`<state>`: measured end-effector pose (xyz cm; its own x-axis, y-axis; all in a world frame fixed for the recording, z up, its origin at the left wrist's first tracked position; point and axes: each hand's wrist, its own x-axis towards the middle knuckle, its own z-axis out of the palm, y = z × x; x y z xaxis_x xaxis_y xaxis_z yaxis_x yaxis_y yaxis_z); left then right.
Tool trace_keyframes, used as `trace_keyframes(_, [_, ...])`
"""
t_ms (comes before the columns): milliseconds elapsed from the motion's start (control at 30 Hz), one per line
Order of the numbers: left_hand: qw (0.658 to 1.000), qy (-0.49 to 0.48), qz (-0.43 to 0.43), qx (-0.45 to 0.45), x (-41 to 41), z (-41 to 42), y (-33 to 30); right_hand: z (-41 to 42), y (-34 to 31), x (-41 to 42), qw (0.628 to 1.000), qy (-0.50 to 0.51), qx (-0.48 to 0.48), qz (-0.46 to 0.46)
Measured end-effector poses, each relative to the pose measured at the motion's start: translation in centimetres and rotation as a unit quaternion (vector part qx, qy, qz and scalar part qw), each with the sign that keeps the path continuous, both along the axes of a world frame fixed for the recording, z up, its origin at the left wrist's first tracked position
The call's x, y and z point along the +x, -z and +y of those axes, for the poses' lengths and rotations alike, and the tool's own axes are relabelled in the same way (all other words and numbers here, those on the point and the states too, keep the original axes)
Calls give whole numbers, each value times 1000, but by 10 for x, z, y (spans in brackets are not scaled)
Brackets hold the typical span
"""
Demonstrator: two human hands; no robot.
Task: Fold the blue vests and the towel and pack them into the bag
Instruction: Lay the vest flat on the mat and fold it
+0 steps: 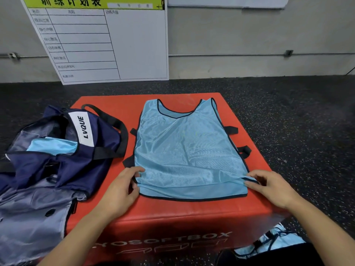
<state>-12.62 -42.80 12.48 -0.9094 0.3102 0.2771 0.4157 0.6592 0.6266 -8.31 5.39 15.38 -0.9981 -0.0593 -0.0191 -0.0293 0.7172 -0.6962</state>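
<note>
A light-blue mesh vest w/ dark navy piping [184, 150] lies spread flat on top of a red padded soft box [255, 198], neck opening pointing away from the person, hem nearest them. Small black side straps stick out past both edges of the vest.

The left hand [121, 191] is at the vest's lower-left corner: thumb & fingertips curled round the fabric edge, pinching it just below a black strap. The right hand [269, 186] is at the lower-right corner, fingers bent & pinching a raised fold of the mesh, so the cloth bunches slightly there. Both forearms reach in from the bottom of the view.

Left of the vest, partly on the box & partly hanging off it, sits a navy fabric bag w/ a white "LVQUE" label and black straps [63, 150]. Its mouth gapes open, and a folded piece of light-blue cloth [51, 145] shows inside; can't tell whether that's a vest or the towel. The bag's grey lining spills toward the lower left.

At lower right, beside the box on the speckled dark floor [307, 112], lies a heap of more light-blue mesh w/ navy trim [278, 242], partly hidden. A white planning board w/ a green header [119, 45] leans against the grey wall behind.
</note>
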Motion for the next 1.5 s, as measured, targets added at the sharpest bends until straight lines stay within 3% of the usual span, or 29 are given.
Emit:
trace_keyframes(200, [998,47,-36,-3,5,-16,-8,3,3,3,1000,4,5,14])
trace_keyframes(433, [999,38,-5,-30,2,-8,-1,5,7,5,1000,10,-8,11])
trace_keyframes(733, [994,65,-79,-32,7,-29,-15,3,3,8,1000,17,-8,13])
trace_keyframes(967, [999,-1,-15,-36,5,-26,-17,0,1,6,999,25,-28,9])
trace_keyframes(1067, [999,-18,25,-28,6,-26,-26,-7,-6,5,996,15,-88,16])
trace_keyframes(1233, [999,17,-5,-49,8,-31,-27,-9,-14,7,986,32,-157,48])
trace_keyframes(1500, [999,0,-4,-36,9,-31,-29,0,-12,22,989,12,-137,45])
